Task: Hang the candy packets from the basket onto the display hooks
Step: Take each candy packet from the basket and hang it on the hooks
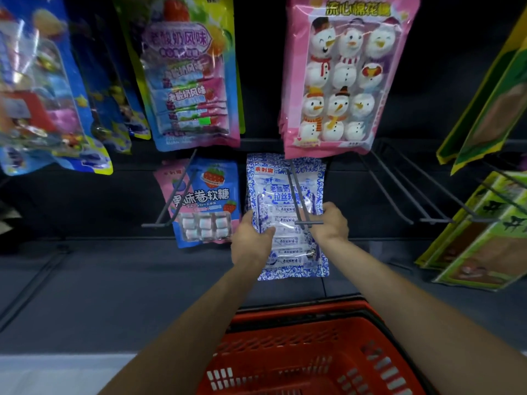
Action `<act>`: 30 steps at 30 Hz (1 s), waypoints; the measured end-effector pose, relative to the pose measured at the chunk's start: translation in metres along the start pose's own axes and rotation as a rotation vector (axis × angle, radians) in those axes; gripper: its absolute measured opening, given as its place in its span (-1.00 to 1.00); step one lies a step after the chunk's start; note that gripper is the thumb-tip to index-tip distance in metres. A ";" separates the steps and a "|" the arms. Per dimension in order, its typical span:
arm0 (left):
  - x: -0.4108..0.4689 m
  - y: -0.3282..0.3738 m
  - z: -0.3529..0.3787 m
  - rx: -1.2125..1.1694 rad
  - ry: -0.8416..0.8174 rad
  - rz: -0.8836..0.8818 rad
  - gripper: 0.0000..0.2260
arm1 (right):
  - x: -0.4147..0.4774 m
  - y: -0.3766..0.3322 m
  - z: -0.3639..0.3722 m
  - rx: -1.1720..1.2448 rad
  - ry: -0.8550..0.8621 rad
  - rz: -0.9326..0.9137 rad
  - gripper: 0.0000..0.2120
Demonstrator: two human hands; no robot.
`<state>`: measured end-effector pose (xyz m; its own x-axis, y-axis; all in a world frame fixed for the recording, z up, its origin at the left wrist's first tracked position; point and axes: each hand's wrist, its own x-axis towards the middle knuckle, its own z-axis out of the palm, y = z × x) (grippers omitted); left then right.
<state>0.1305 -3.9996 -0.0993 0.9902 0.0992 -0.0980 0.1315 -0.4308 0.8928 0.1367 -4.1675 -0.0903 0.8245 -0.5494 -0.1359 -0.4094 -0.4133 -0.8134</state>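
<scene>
Left hand (251,238) and right hand (330,223) each grip a side of the blue-white candy packet (288,246) on the display hook (301,201), above the red basket (313,352)

1. blue-white packet (288,240): glossy plastic film, partly clear, slightly crinkled.
2. snowman pack (339,78): shiny pink plastic with a clear window.
3. hook (299,195): thin grey metal wire, dull sheen.
4. basket (308,357): red moulded plastic, slotted walls, smooth.
5. back panel (85,195): dark, matt.
</scene>
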 end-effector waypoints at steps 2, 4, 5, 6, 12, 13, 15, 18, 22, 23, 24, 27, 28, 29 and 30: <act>0.010 -0.002 0.005 0.058 -0.008 -0.017 -0.34 | 0.005 0.002 0.006 -0.023 0.007 -0.018 -0.53; 0.019 -0.006 0.009 0.084 -0.014 -0.041 -0.35 | 0.008 0.003 0.010 -0.061 0.018 -0.036 -0.53; 0.022 -0.008 0.010 0.089 -0.014 -0.051 -0.36 | 0.010 0.003 0.012 -0.086 0.016 -0.045 -0.53; 0.026 -0.010 0.011 0.100 -0.009 -0.054 -0.39 | 0.011 0.002 0.013 -0.103 0.001 -0.047 -0.52; 0.037 -0.007 0.010 0.155 0.052 0.026 -0.62 | 0.014 -0.001 0.008 -0.107 0.013 -0.106 -0.55; 0.035 -0.001 0.007 0.142 0.078 0.047 -0.59 | 0.013 -0.004 0.006 -0.095 0.041 -0.124 -0.53; 0.031 0.011 0.002 0.113 0.139 0.088 -0.50 | 0.012 -0.009 0.003 -0.055 0.093 -0.159 -0.50; 0.026 0.027 -0.004 0.108 0.197 0.161 -0.41 | 0.010 -0.019 -0.001 0.024 0.147 -0.222 -0.52; 0.030 0.039 -0.009 0.089 0.186 0.217 -0.32 | 0.010 -0.032 0.001 0.150 0.126 -0.214 -0.45; 0.032 0.042 -0.010 0.072 0.179 0.209 -0.31 | 0.011 -0.034 0.001 0.172 0.104 -0.200 -0.45; 0.033 0.043 -0.011 0.055 0.164 0.197 -0.31 | 0.012 -0.035 0.002 0.187 0.088 -0.195 -0.45; 0.033 0.045 -0.009 0.004 0.113 0.151 -0.32 | 0.014 -0.033 0.001 0.214 0.075 -0.193 -0.43; 0.033 0.044 -0.009 -0.012 0.101 0.140 -0.32 | 0.014 -0.032 0.000 0.218 0.072 -0.201 -0.42; 0.033 0.044 -0.009 -0.022 0.092 0.135 -0.32 | 0.014 -0.030 -0.001 0.220 0.067 -0.213 -0.41; 0.035 0.043 -0.009 -0.027 0.082 0.135 -0.32 | 0.014 -0.028 -0.002 0.222 0.063 -0.221 -0.41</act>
<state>0.1702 -4.0063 -0.0605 0.9915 0.1157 0.0591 -0.0050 -0.4211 0.9070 0.1589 -4.1656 -0.0681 0.8554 -0.5105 0.0875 -0.1223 -0.3632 -0.9237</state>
